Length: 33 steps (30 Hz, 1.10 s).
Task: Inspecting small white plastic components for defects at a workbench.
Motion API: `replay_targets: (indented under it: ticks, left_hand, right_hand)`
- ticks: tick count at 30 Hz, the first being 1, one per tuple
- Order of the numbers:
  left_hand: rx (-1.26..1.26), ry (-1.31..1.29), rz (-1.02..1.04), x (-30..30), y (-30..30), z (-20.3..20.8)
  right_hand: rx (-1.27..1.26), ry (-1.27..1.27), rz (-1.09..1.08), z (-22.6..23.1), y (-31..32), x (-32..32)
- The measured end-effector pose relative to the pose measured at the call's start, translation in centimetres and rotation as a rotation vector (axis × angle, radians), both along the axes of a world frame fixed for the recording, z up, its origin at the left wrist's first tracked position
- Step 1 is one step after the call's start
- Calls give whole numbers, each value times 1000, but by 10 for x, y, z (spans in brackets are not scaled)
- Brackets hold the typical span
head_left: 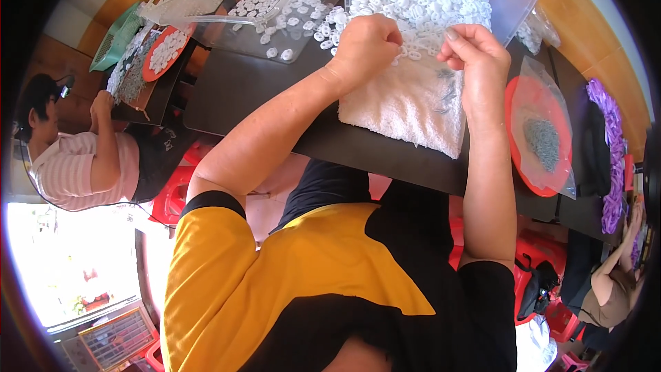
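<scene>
My left hand [366, 52] is closed above the far edge of a folded pale towel [399, 107]. A speck of white shows under its fingertips, but I cannot make out what they hold. To the right, my right hand [476, 58] is raised with thumb and forefinger pinched; anything between them is too small to name. Several thin grey metal pins [449, 93] lie on the towel beside this hand. Just beyond both hands, a heap of small white oval plastic pieces [420, 0] spills from a clear plastic bin [520, 0].
At the left, a clear tray [227, 33] holds more white pieces. A red plate [513, 138] with a plastic bag and a pile of grey pins [542, 143] stands right, near a purple bundle [613, 158]. Another person [89, 158] works at far left; one more sits at far right.
</scene>
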State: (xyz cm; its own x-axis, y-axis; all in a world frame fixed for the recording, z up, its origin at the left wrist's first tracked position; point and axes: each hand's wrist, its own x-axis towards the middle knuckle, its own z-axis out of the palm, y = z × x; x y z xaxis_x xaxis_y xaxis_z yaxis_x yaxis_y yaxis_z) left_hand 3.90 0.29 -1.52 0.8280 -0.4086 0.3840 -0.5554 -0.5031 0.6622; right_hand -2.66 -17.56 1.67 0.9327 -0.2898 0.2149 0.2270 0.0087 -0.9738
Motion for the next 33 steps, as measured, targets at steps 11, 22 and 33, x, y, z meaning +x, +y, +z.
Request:
replay_targets:
  ticks: [11, 22, 33]
  left_hand:
    - [-18, 95, -74, 30, 12, 17]
    - [316, -77, -102, 40, 3, 3]
    - [277, -290, -102, 28, 5, -5]
  right_hand:
    - [-7, -27, 31, 2, -1, -4]
    - [24, -14, 36, 5, 4, -6]
    - [-44, 1, 53, 2, 4, -5]
